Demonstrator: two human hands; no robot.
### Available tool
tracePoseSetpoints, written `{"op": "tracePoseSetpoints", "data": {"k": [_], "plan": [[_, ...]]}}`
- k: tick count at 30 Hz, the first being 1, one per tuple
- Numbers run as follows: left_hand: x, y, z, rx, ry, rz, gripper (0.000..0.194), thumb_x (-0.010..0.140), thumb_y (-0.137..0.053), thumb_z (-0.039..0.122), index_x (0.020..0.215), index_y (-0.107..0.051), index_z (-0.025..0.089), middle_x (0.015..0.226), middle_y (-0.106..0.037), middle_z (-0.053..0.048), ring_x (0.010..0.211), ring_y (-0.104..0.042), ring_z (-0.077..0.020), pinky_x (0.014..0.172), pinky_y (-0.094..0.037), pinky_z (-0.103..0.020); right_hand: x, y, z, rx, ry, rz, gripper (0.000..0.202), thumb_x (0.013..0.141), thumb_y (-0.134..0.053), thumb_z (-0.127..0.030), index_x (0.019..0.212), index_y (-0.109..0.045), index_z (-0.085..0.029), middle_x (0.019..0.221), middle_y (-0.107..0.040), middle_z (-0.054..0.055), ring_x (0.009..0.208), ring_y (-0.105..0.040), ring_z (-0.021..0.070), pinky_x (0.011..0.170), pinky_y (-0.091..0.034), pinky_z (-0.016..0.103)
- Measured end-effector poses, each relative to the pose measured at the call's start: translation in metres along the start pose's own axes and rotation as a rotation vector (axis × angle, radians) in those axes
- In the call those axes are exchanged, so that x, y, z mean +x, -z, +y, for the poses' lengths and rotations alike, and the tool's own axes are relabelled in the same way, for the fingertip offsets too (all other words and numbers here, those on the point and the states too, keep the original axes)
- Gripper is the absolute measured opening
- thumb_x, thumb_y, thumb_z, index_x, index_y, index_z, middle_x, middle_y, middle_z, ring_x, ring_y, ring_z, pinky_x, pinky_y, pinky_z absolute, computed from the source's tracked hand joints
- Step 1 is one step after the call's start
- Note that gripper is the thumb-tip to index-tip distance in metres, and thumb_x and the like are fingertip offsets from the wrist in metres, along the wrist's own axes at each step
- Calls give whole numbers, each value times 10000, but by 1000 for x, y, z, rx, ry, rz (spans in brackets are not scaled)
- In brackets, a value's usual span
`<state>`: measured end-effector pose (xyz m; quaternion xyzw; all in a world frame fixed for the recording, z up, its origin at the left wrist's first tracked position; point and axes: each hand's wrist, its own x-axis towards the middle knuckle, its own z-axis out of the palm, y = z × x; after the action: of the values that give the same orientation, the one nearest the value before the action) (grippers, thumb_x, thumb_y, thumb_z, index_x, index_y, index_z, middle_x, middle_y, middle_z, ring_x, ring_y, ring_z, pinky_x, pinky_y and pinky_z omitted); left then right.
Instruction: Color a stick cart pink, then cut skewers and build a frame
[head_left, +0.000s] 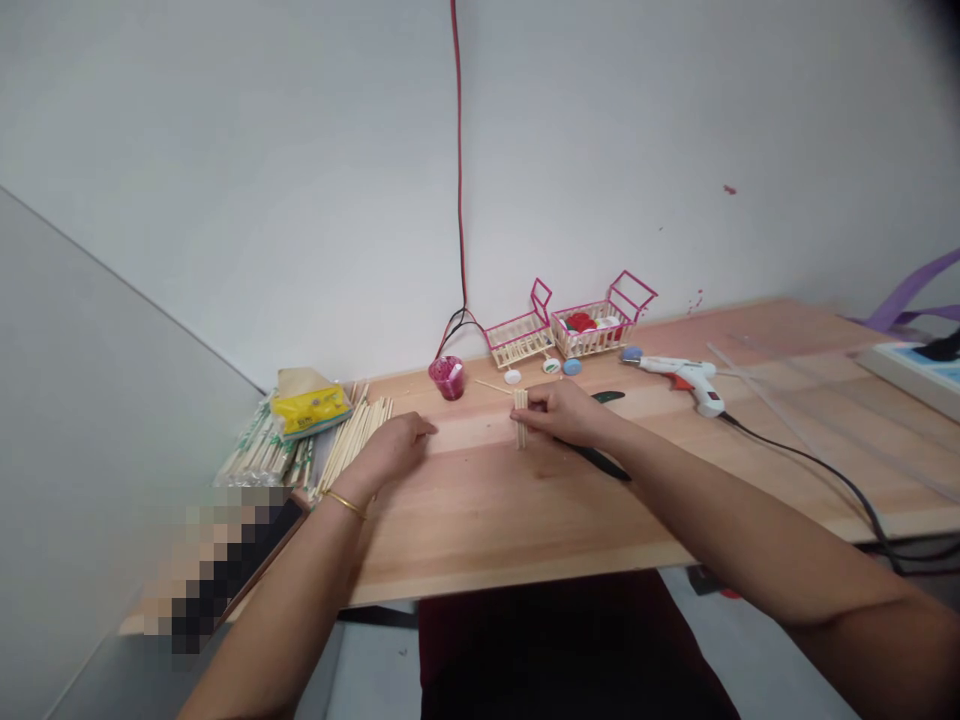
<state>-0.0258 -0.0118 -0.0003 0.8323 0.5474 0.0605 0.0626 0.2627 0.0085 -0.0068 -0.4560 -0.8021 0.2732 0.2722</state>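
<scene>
My right hand (566, 412) pinches a small bundle of short wooden sticks (521, 420), held upright over the middle of the wooden table (450, 540). My left hand (401, 445) is low over the table, beside a pile of long wooden sticks (352, 440). Its fingers reach to the right, loosely bent, with nothing visible in them. Partly covered by my right hand and forearm lies a dark-handled tool (600, 460) whose kind I cannot make out. A thin single stick (491, 386) rests just behind the bundle.
At the back stand a pink cup (448, 378) and two small stick-built carts (519, 342) (592, 330). A white glue gun (682, 375) trails its cord to the right, towards a power strip (911, 370). Left are a yellow packet (310, 408) and wrapped sticks (251, 450).
</scene>
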Motion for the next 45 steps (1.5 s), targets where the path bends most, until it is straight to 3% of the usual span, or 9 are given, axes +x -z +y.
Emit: {"op": "tracePoseSetpoints", "data": {"k": [4,9,18,26,33,39,41,45], "plan": [[7,-7,0,2,-34,30,346,829,-432,105,1060,-685,149,985,-682,-93,892,-623,-169,839,-460,-256,-1,0,-1,-11,1,7,323,774,-572,-400,548,-500,-180,521,-508,-19,524,-431,111,520,-289,249],[11,-12,5,94,-97,-23,293,832,-425,103,901,-706,151,901,-665,-96,874,-605,-184,822,-456,-281,-1,1,-2,17,-6,2,326,780,-560,-413,560,-512,-177,528,-511,-20,527,-436,108,518,-290,245],[-3,-10,4,173,-134,-55,306,777,-443,49,883,-709,157,853,-641,-99,850,-577,-202,792,-444,-308,1,-1,1,-35,8,9,341,777,-559,-415,540,-487,-181,510,-496,-18,523,-423,111,523,-281,253],[-36,-14,8,149,-150,-23,293,845,-434,94,930,-709,151,829,-621,-103,807,-550,-198,753,-432,-319,1,-1,2,-25,39,23,344,770,-558,-431,546,-496,-177,506,-496,-14,519,-425,111,509,-273,249],[-70,-17,32,99,-150,-11,250,906,-444,221,853,-680,159,870,-618,-87,874,-545,-204,797,-438,-334,2,-2,2,-27,29,24,340,767,-560,-423,541,-485,-179,506,-485,-19,517,-419,109,510,-279,251],[-96,-24,51,200,-157,25,266,908,-409,177,738,-614,159,816,-609,-80,797,-539,-195,723,-438,-317,2,-2,5,-21,24,12,336,771,-563,-424,552,-502,-176,516,-505,-14,522,-439,112,510,-282,248],[-111,-19,51,190,-159,-15,250,899,-404,156,745,-600,163,813,-614,-79,789,-553,-189,721,-438,-306,2,-2,5,-12,22,10,336,774,-560,-428,559,-514,-174,519,-511,-13,524,-442,113,510,-285,246],[-143,7,43,196,23,-224,163,834,-486,197,702,-582,186,706,-613,-39,629,-557,-170,586,-401,-276,2,-2,4,-9,10,2,339,770,-563,-443,567,-539,-173,515,-521,-11,517,-444,114,504,-283,246]]}}
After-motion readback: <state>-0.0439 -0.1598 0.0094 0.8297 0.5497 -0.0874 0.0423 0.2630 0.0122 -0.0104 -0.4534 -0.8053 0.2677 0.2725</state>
